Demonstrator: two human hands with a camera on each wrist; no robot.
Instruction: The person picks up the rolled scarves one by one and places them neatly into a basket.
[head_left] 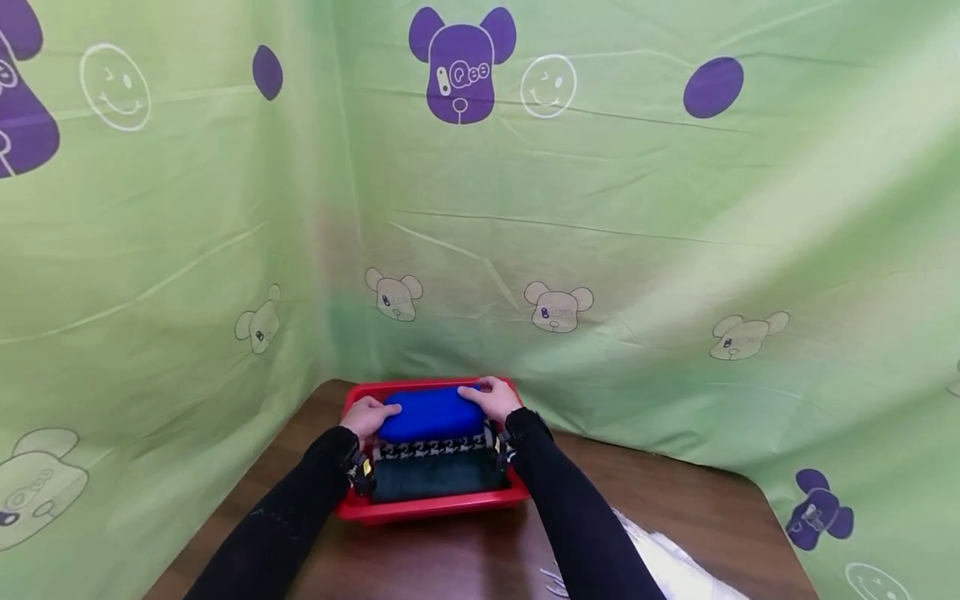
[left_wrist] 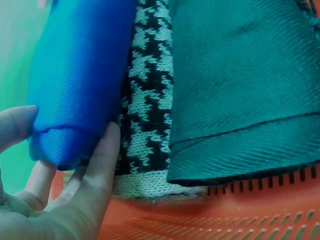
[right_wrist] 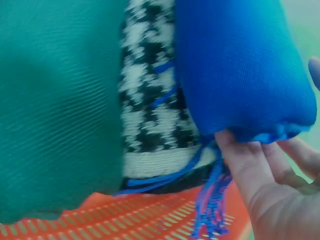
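Both hands hold a folded blue scarf (head_left: 431, 414) by its ends, at the far side of a red slotted plastic basket (head_left: 435, 505). My left hand (head_left: 366, 417) grips the left end, thumb on one side and fingers on the other (left_wrist: 95, 170). At the right end, my right hand (head_left: 495, 400) holds it with the fingers beneath, where blue fringe (right_wrist: 212, 200) hangs down. Beside it in the basket lies a black-and-white houndstooth knit scarf (head_left: 438, 447), partly covered. A folded dark green cloth (head_left: 438, 476) fills the near side.
The basket stands on a brown wooden table (head_left: 697, 492), near its far left corner. Something white and crumpled (head_left: 675, 567) lies at the front right, partly behind the right sleeve. A green printed curtain (head_left: 637, 208) hangs close behind and to the left.
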